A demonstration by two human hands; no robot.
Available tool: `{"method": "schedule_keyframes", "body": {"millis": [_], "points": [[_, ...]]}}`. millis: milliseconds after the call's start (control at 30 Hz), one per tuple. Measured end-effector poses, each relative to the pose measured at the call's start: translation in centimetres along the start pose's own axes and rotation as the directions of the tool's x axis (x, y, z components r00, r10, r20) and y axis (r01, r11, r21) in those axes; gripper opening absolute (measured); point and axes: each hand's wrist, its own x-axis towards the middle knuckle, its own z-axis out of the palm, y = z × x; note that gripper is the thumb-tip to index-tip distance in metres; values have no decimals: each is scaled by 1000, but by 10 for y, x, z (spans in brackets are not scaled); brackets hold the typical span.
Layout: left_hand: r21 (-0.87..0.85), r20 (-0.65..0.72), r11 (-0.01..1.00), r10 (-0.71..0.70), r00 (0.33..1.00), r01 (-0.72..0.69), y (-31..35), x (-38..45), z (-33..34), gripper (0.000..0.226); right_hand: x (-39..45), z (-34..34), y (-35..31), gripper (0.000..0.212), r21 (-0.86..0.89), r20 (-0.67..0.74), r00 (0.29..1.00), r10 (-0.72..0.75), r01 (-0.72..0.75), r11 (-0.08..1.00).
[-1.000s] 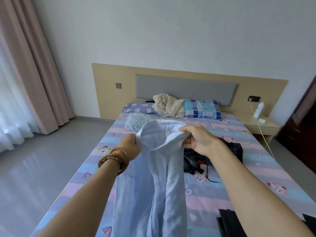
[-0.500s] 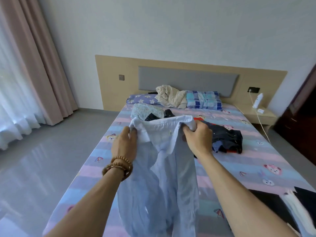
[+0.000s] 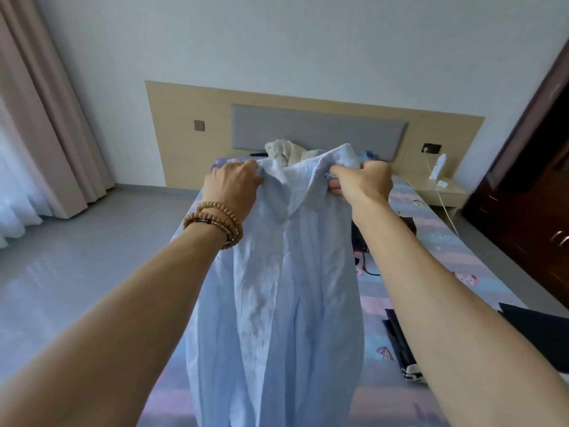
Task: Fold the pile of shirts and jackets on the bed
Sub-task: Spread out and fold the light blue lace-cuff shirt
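Observation:
A pale blue button shirt hangs full length in front of me over the bed. My left hand, with bead bracelets on the wrist, grips the shirt's left shoulder by the collar. My right hand grips the right shoulder. The shirt hides most of the dark clothes pile lying mid-bed; only a sliver of it shows beside my right forearm.
Dark garments lie at the bed's near right edge. A cream blanket sits against the headboard. A nightstand with a white bottle and cable stands right, a dark wardrobe beyond. Grey floor and curtains lie left.
Both hands have lifted the shirt higher, so it now hangs straighter and covers the pillows and the dark pile. My view has tilted up.

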Motion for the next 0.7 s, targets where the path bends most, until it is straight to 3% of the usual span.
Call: {"method": "schedule_keyframes", "body": {"millis": [133, 233, 333, 433, 567, 667, 700], "points": [[-29, 199, 987, -152, 968, 161, -39, 11, 89, 15, 45, 71, 86, 11, 8, 153, 972, 177, -180, 984], [-11, 235, 984, -168, 957, 176, -63, 32, 166, 14, 94, 127, 151, 19, 32, 165, 953, 254, -263, 964], [-46, 227, 986, -146, 963, 161, -78, 75, 244, 14, 147, 177, 193, 13, 17, 159, 944, 288, -295, 955], [-130, 232, 961, -208, 950, 242, -91, 115, 325, 14, 198, 227, 235, 9, -18, 189, 929, 317, -320, 947], [-159, 513, 894, -288, 809, 419, -114, 105, 430, 29, 226, 282, 316, 8, -120, 352, 863, 362, -342, 932], [-114, 692, 841, -314, 649, 529, -141, 44, 496, 43, 220, 315, 393, 60, -254, 466, 762, 449, -371, 893], [-74, 731, 818, -345, 589, 571, -150, 19, 508, 43, 214, 322, 412, 61, -318, 481, 738, 474, -358, 878]]}}
